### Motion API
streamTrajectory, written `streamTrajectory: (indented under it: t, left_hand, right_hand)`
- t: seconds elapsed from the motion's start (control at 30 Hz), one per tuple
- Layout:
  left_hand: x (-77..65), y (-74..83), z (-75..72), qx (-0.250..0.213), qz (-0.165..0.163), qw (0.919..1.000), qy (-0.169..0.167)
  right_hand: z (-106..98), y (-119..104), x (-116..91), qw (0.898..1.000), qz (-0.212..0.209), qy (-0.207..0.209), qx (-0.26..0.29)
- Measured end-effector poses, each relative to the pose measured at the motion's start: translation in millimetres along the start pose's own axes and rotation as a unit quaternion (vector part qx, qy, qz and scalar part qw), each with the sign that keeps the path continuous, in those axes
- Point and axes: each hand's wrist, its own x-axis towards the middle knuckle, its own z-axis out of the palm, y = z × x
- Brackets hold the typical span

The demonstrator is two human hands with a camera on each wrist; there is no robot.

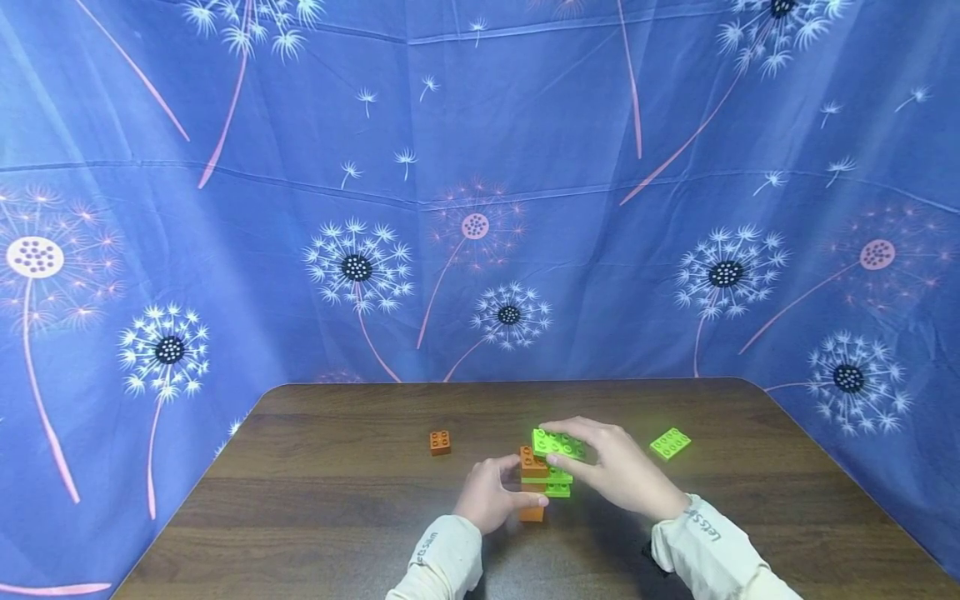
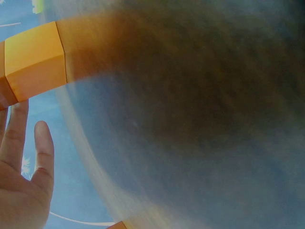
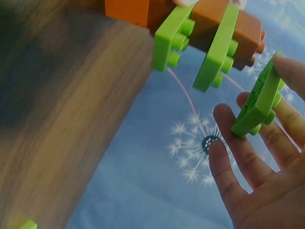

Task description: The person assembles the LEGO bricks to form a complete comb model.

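A brick tower of orange bricks [image 1: 532, 515] and thin green plates [image 1: 558, 490] stands upright on the table, with another orange brick [image 3: 248, 34] on top. My left hand [image 1: 489, 498] grips it from the left, thumb across the front and index finger near the top. In the left wrist view, the lower orange brick [image 2: 35, 62] shows beside my fingers. My right hand [image 1: 618, 468] pinches a studded green plate [image 1: 555, 443] between thumb and fingers. The right wrist view shows this plate [image 3: 259, 105] tilted and apart from the top brick, its studs facing away from the tower.
A loose orange brick [image 1: 439, 442] lies behind and left of the tower. Farther right lies a loose green plate [image 1: 670, 444], studs up. The brown wooden table [image 1: 337, 467] ends at a blue dandelion-print cloth [image 1: 570, 250] behind it.
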Motion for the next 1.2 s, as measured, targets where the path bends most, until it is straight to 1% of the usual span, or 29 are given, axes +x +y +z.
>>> streamTrajectory:
  t: [0.27,0.6,0.73,0.8,0.9,1.07,1.2]
  left_hand:
    - [0.9,-0.9,-0.8,0.007,-0.004,1.0000,-0.001]
    - [1.0,-2.6,-1.5,-0.004,0.000,1.0000,-0.008]
    - [0.9,-1.7,-1.1,-0.010,0.006,0.9999,-0.010]
    - [0.9,-1.2,0.1,-0.006,0.008,0.9999,-0.010]
    - [0.8,-0.8,1.3,-0.002,0.011,0.9999,-0.008]
    - [0.5,-0.3,1.3,-0.019,0.007,0.9998,-0.008]
    - [0.1,-0.4,-0.4,-0.011,0.006,0.9999,-0.005]
  right_hand:
    - [0.3,-7.9,3.9,0.999,-0.024,-0.027,0.000]
    - [0.6,-13.1,9.7,0.996,-0.046,-0.059,-0.040]
    - [-1.7,-14.0,12.4,0.995,-0.053,-0.068,-0.047]
    - [-3.8,-14.3,13.7,0.995,-0.054,-0.073,-0.051]
    - [-6.6,-15.2,16.4,0.994,-0.043,-0.085,-0.054]
    - [-10.5,-18.4,23.5,0.992,-0.016,-0.116,-0.048]
    - [-14.2,-22.1,30.3,0.990,-0.004,-0.135,-0.048]
